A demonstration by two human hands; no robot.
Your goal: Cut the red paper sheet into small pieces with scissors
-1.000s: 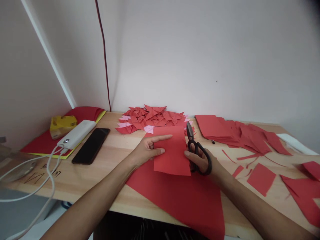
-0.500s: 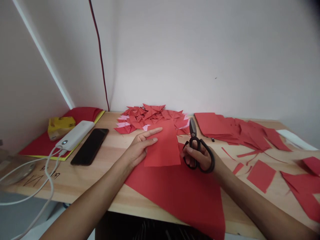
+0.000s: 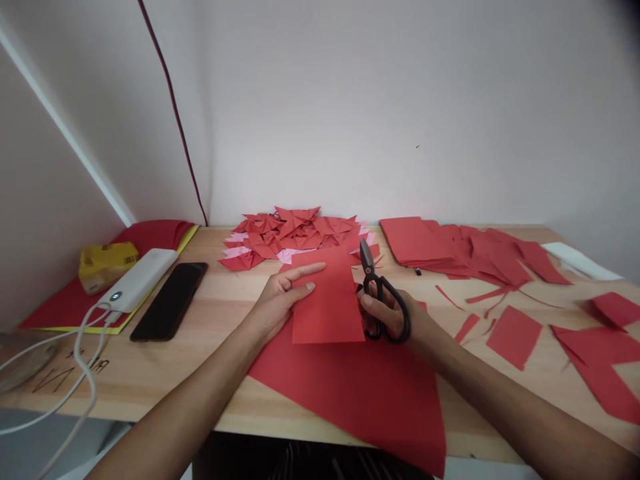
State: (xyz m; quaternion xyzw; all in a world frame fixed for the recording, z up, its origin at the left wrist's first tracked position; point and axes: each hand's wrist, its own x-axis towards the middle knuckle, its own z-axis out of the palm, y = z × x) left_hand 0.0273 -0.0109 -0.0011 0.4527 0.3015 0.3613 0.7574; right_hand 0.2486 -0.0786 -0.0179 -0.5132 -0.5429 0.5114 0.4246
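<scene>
A red paper rectangle is pinched at its left edge by my left hand, thumb and index finger on its face. Black-handled scissors point up and away in my right hand, whose fingers are in the handle loops. Their blades look closed and stand just right of the paper's edge. Beneath both hands lies a larger red sheet, its near corner hanging over the table edge. Behind the held paper is a pile of folded red and pink paper pieces.
Stacked red paper pieces fan out at the back right, with scraps nearer. On the left lie a black phone, a white power bank with cables, a yellow packet and red and yellow sheets.
The scissors and my right hand have moved left, closer to the paper's right edge. My left hand still holds the paper. The whole view has shifted slightly.
</scene>
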